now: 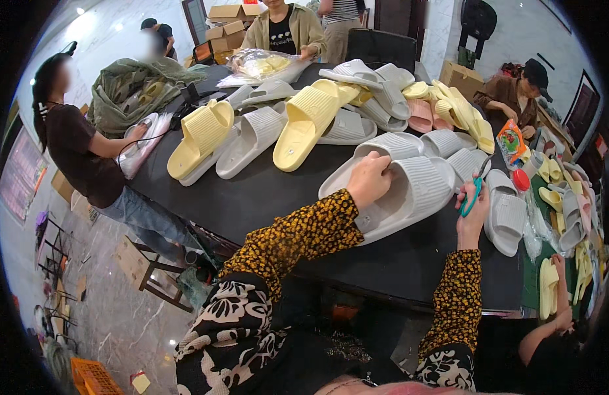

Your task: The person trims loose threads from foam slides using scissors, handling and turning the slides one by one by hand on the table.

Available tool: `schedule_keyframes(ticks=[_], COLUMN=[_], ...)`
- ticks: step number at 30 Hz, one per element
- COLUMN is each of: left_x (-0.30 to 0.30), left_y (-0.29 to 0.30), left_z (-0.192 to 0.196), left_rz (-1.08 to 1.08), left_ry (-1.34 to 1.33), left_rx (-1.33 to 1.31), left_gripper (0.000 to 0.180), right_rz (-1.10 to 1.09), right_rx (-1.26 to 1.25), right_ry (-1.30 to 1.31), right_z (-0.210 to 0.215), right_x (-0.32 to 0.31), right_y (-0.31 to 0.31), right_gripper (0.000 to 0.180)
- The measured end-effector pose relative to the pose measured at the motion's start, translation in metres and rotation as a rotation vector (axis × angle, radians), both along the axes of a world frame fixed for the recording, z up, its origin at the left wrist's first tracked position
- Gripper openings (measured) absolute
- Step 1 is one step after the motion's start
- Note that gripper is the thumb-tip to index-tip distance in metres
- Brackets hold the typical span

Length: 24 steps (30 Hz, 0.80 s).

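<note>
My left hand [370,179] is closed in a pinch at the strap edge of a light grey slide slipper. In front of it lies another grey slipper [419,191] of the same ribbed kind, its heel toward me. My right hand [474,209] is wrapped round small teal-handled scissors [471,197], whose blades point up and away from me. Just right of that hand rests a further grey slipper [506,220]. Whether my left fingers also hold something small cannot be seen.
Yellow slippers [309,122], grey ones and a pink pair [421,115] cover the black table [265,209]. A red-lidded jar [520,180] stands at right. Co-workers surround the table; one handles a clear bag [146,141]. A wooden stool [146,266] stands at left.
</note>
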<state>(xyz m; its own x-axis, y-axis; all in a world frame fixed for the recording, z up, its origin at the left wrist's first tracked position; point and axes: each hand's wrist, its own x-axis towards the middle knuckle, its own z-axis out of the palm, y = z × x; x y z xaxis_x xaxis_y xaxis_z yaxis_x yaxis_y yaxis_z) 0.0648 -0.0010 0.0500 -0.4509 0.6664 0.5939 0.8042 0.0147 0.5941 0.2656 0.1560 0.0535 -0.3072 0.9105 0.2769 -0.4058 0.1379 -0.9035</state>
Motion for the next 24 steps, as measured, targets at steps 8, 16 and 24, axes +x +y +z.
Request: schedule_keyframes(ticks=[8, 16, 24], left_x=[0.004, -0.005, -0.010], left_y=[0.025, 0.025, 0.044], left_z=[-0.012, -0.024, -0.016], left_rz=[-0.026, -0.086, -0.037], left_ry=[0.022, 0.105, 0.193], left_rx=[-0.208, -0.388, -0.326], left_gripper=[0.023, 0.025, 0.022], right_rz=[0.007, -0.054, -0.024], right_rx=[0.004, 0.053, -0.100], right_ry=[0.003, -0.066, -0.015], right_z=[0.003, 0.000, -0.013], right_x=[0.001, -0.001, 0.003], right_y=[0.001, -0.008, 0.015], right_gripper=[0.038, 0.040, 0.040])
